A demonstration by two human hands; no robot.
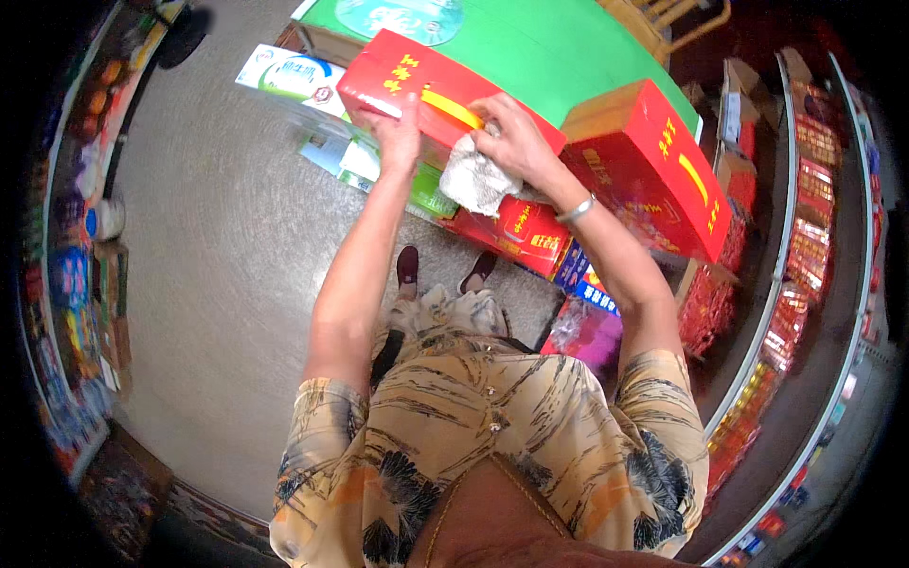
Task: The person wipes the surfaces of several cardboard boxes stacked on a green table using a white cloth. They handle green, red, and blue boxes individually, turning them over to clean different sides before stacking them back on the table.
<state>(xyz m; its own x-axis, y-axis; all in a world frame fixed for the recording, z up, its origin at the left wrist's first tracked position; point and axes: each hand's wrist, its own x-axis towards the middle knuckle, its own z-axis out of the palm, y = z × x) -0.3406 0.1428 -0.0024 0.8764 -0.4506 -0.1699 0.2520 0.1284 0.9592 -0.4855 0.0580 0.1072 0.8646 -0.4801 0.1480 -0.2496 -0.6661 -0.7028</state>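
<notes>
A red carton (383, 67) with a yellow carry handle (449, 108) and yellow writing lies before me. My left hand (398, 138) grips its near edge, thumb on the top and fingers at the side. In my right hand (517, 138) is a crumpled, stained white cloth (477, 176), which hangs over the carton's near side by the handle. A second red carton (639, 167), also with a yellow handle, stands to the right, turned at an angle. On the left, a white and green milk carton (295, 77) sits beside the first red one.
Behind the cartons is a green surface (532, 42). Below them, more boxes are stacked, among them a red one (529, 231). Shelves of packaged goods line the right (785, 234) and left (74, 284). A wooden chair (664, 28) stands at the back.
</notes>
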